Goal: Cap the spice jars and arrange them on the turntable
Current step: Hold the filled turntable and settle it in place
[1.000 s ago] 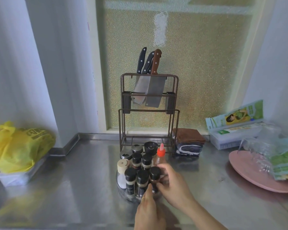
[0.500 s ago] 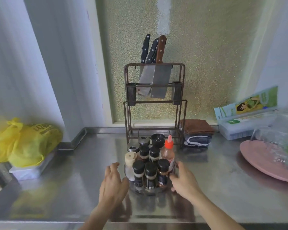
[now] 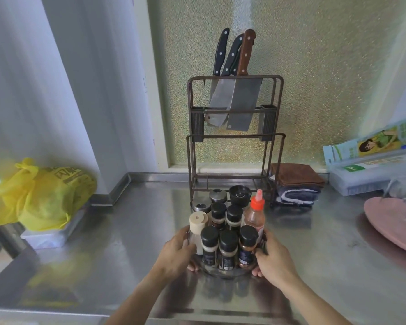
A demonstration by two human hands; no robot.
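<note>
Both hands clasped on the round clear turntable (image 3: pixel 223 273) on the steel desk (image 3: pixel 127 242): left hand (image 3: pixel 177 250) and right hand (image 3: pixel 273 260) curled round opposite rims. Packed with black-capped glass spice jars (image 3: pixel 226 248), apparently all capped. Likely risks: tipping the tall orange-capped squeeze bottle (image 3: pixel 254 216) with a jerky turn, or bumping the brown wire knife rack (image 3: pixel 234 141) close behind.

The brushed steel counter (image 3: pixel 117 249) is gleaming glossily. At twelve o'clock the matt, rusty-looking metal rack (image 3: pixel 235 139) is holding smooth steel blades; at nine a crinkled yellow plastic bag (image 3: pixel 42 195) is shining softly.
</note>
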